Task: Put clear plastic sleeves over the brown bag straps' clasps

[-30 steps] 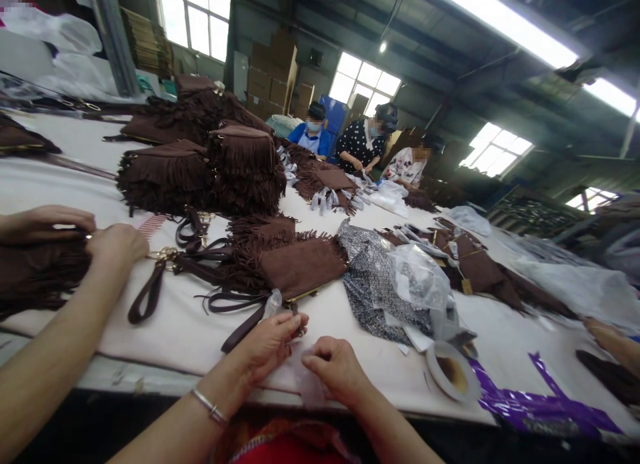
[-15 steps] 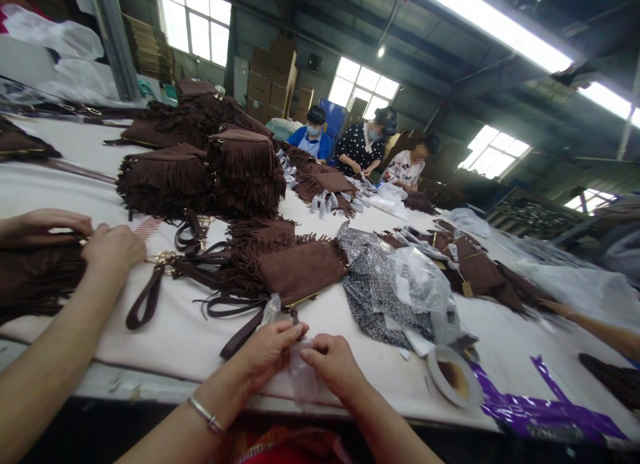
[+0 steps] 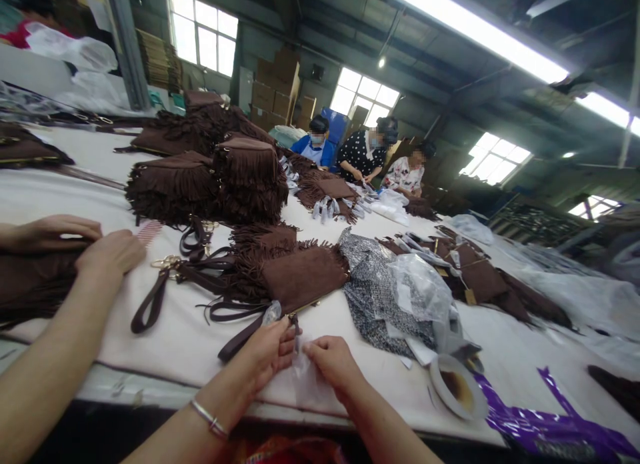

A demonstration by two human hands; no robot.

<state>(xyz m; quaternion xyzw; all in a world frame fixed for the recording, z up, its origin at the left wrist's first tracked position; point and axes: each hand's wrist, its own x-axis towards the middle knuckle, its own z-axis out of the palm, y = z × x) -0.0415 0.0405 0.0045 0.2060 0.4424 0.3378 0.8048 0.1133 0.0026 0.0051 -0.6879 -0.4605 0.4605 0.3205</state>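
Observation:
A brown suede fringed pouch (image 3: pixel 305 277) lies in front of me, its gold zipper edge towards me. My left hand (image 3: pixel 267 357), with a silver bangle, is palm up at the near zipper end. Its fingers are half curled and apart, and the dark zip pull (image 3: pixel 295 323) hangs by the fingertips. My right hand (image 3: pixel 334 363) pinches the upper edge of a small clear plastic bag (image 3: pixel 306 379) between thumb and forefinger. The bag hangs between my hands, just below the zip pull. A clear plastic wrap (image 3: pixel 273 312) shows above my left hand.
A co-worker's hands (image 3: pixel 107 254) work on a fringed bag at left. Dark wrist straps (image 3: pixel 150 307) and stacked fringed bags (image 3: pixel 250 177) lie beyond. Right are patterned cloth (image 3: pixel 367 291), a tape roll (image 3: pixel 459 387) and a purple bag (image 3: pixel 560 414). Several people sit or stand across the table.
My left fingers have loosened from a pinch at the zip pull and spread apart. My right hand keeps its pinch on the plastic bag. The camera view has shifted slightly.

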